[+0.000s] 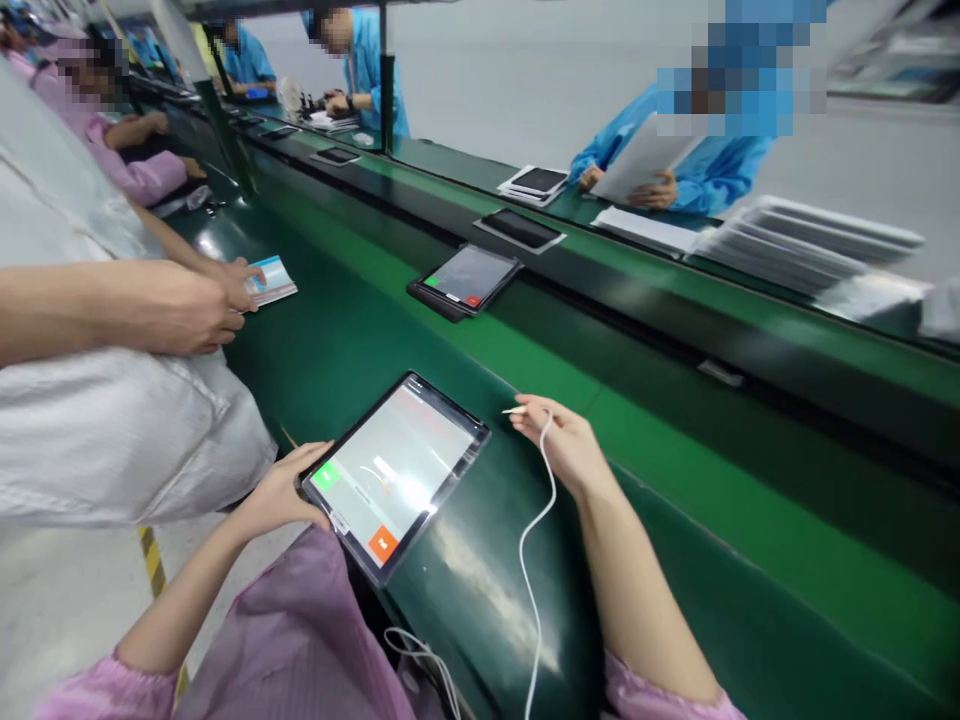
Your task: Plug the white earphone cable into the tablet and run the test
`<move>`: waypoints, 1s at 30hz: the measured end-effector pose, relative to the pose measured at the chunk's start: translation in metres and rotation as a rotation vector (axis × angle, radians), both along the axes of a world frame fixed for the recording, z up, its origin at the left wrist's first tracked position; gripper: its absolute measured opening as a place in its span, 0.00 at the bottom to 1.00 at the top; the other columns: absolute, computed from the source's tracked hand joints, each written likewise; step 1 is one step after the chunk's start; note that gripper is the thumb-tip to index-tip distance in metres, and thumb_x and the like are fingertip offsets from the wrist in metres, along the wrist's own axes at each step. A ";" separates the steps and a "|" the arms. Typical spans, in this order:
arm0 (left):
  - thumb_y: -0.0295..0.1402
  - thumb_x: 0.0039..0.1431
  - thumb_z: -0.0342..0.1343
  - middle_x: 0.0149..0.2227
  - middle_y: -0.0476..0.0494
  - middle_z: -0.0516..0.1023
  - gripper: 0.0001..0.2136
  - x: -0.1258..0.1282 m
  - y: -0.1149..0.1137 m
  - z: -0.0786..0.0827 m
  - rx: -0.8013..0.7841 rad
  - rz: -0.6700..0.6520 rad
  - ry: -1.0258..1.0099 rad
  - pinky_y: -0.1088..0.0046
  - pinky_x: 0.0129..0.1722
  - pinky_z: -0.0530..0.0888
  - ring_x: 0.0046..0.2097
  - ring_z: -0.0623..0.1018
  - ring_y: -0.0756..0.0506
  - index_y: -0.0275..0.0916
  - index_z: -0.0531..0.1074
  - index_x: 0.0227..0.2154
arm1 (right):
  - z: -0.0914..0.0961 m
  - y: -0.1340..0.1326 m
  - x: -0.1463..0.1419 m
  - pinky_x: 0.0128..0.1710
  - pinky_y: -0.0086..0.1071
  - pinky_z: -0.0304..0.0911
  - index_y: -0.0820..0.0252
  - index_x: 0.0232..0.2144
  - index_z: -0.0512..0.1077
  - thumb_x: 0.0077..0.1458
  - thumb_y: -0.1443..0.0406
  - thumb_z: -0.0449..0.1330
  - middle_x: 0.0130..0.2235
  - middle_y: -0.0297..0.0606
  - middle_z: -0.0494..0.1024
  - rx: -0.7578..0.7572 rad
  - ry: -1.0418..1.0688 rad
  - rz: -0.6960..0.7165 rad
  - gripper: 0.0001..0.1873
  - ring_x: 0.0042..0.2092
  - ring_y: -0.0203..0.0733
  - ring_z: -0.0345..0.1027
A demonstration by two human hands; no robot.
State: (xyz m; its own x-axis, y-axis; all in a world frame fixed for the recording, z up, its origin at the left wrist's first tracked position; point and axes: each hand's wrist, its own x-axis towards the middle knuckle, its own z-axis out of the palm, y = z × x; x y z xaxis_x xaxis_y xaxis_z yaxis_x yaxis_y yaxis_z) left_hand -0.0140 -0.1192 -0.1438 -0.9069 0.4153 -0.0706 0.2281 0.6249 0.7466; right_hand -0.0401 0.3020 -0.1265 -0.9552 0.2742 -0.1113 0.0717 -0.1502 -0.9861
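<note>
My left hand [289, 492] grips the near left edge of a tablet [397, 465], thumb near its front face. The tablet has a black border and a lit, pale screen with a green square at its left corner and an orange-red one at its near corner. Off the tablet's right side, my right hand [559, 435] pinches the plug end of a white charging cable [534, 590]. The small plug tip points left toward the tablet, apart from it. From my fingers the cable hangs down to the bottom edge of the view.
A second tablet [469, 277] with a similar screen and a dark tablet [519, 228] lie farther along the green bench [480, 550]. At left, a person in white holds a small stack of cards or booklets [274, 280]. Across, a person in blue handles a white sheet [645, 160] beside stacked panels [802, 245].
</note>
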 end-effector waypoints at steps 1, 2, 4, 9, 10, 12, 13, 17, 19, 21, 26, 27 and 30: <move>0.57 0.34 0.75 0.64 0.34 0.71 0.51 -0.001 -0.001 0.001 -0.008 0.000 0.003 0.47 0.66 0.67 0.65 0.70 0.29 0.44 0.68 0.64 | -0.014 0.002 -0.003 0.37 0.39 0.75 0.58 0.31 0.78 0.27 0.38 0.77 0.30 0.40 0.79 -0.002 -0.021 -0.007 0.37 0.33 0.43 0.73; 0.58 0.35 0.75 0.64 0.33 0.71 0.51 -0.002 -0.002 0.001 -0.015 0.000 0.007 0.47 0.66 0.67 0.65 0.71 0.29 0.43 0.68 0.64 | -0.026 0.004 -0.006 0.36 0.38 0.75 0.59 0.30 0.78 0.26 0.38 0.77 0.30 0.40 0.79 -0.004 -0.036 -0.006 0.37 0.32 0.42 0.73; 0.59 0.34 0.74 0.63 0.33 0.72 0.50 -0.005 -0.003 0.003 -0.027 -0.004 0.016 0.47 0.65 0.68 0.64 0.72 0.28 0.43 0.70 0.62 | -0.040 0.007 -0.009 0.37 0.38 0.75 0.62 0.30 0.78 0.29 0.39 0.77 0.30 0.42 0.79 -0.004 -0.049 0.019 0.36 0.32 0.41 0.74; 0.63 0.33 0.72 0.61 0.34 0.75 0.50 -0.006 -0.002 0.008 -0.047 -0.003 0.035 0.47 0.64 0.70 0.62 0.73 0.28 0.42 0.72 0.61 | -0.044 0.010 -0.012 0.38 0.39 0.77 0.64 0.32 0.79 0.33 0.41 0.77 0.32 0.43 0.81 -0.013 -0.050 0.093 0.36 0.34 0.44 0.77; 0.64 0.33 0.71 0.61 0.34 0.75 0.50 -0.006 -0.002 0.009 -0.048 -0.001 0.036 0.47 0.64 0.70 0.62 0.73 0.27 0.42 0.72 0.60 | -0.044 0.010 -0.012 0.38 0.39 0.77 0.63 0.32 0.79 0.33 0.40 0.77 0.32 0.43 0.81 -0.016 -0.055 0.101 0.35 0.35 0.45 0.77; 0.65 0.33 0.70 0.61 0.34 0.75 0.51 -0.006 -0.002 0.011 -0.051 -0.002 0.037 0.48 0.64 0.70 0.62 0.73 0.27 0.42 0.72 0.60 | -0.045 0.009 -0.012 0.38 0.39 0.78 0.62 0.31 0.80 0.32 0.40 0.77 0.32 0.44 0.81 -0.020 -0.070 0.113 0.35 0.35 0.46 0.78; 0.65 0.34 0.70 0.61 0.34 0.75 0.50 -0.006 -0.002 0.011 -0.052 -0.003 0.037 0.48 0.64 0.70 0.62 0.73 0.27 0.42 0.72 0.60 | -0.046 0.009 -0.012 0.38 0.39 0.78 0.62 0.31 0.80 0.31 0.40 0.77 0.32 0.44 0.82 -0.022 -0.077 0.116 0.35 0.35 0.46 0.78; 0.64 0.35 0.70 0.61 0.34 0.75 0.50 -0.006 -0.003 0.011 -0.080 -0.011 0.050 0.48 0.63 0.71 0.62 0.74 0.28 0.43 0.71 0.60 | -0.048 0.009 -0.011 0.38 0.38 0.78 0.61 0.32 0.80 0.31 0.39 0.77 0.32 0.45 0.82 -0.034 -0.099 0.116 0.35 0.35 0.46 0.79; 0.64 0.36 0.70 0.61 0.34 0.75 0.50 -0.006 -0.004 0.010 -0.093 -0.028 0.065 0.49 0.63 0.72 0.62 0.74 0.28 0.42 0.71 0.61 | -0.048 0.009 -0.010 0.39 0.37 0.78 0.61 0.32 0.80 0.32 0.40 0.77 0.33 0.45 0.82 -0.038 -0.107 0.120 0.35 0.35 0.45 0.79; 0.64 0.36 0.70 0.61 0.33 0.74 0.50 -0.006 -0.004 0.008 -0.092 -0.046 0.075 0.49 0.63 0.72 0.62 0.74 0.29 0.41 0.70 0.61 | -0.048 0.010 -0.009 0.39 0.37 0.79 0.61 0.32 0.80 0.32 0.41 0.77 0.33 0.45 0.82 -0.042 -0.120 0.131 0.34 0.35 0.45 0.79; 0.60 0.36 0.73 0.62 0.33 0.73 0.51 -0.007 -0.008 0.002 -0.077 -0.058 0.086 0.47 0.63 0.71 0.62 0.74 0.28 0.42 0.68 0.64 | -0.045 0.012 -0.011 0.39 0.35 0.80 0.60 0.32 0.81 0.31 0.42 0.79 0.33 0.44 0.82 -0.066 -0.186 0.182 0.34 0.36 0.44 0.79; 0.59 0.36 0.73 0.62 0.33 0.73 0.50 -0.007 -0.009 0.001 -0.072 -0.063 0.088 0.46 0.63 0.71 0.63 0.73 0.28 0.43 0.68 0.64 | -0.044 0.012 -0.013 0.39 0.34 0.79 0.61 0.32 0.81 0.30 0.42 0.80 0.33 0.44 0.82 -0.072 -0.205 0.200 0.34 0.36 0.43 0.78; 0.58 0.37 0.73 0.63 0.33 0.73 0.50 -0.007 -0.011 -0.001 -0.058 -0.084 0.090 0.47 0.63 0.71 0.64 0.72 0.28 0.44 0.68 0.64 | -0.040 0.013 -0.016 0.37 0.30 0.78 0.62 0.31 0.81 0.25 0.43 0.81 0.32 0.43 0.81 -0.080 -0.260 0.259 0.36 0.33 0.41 0.78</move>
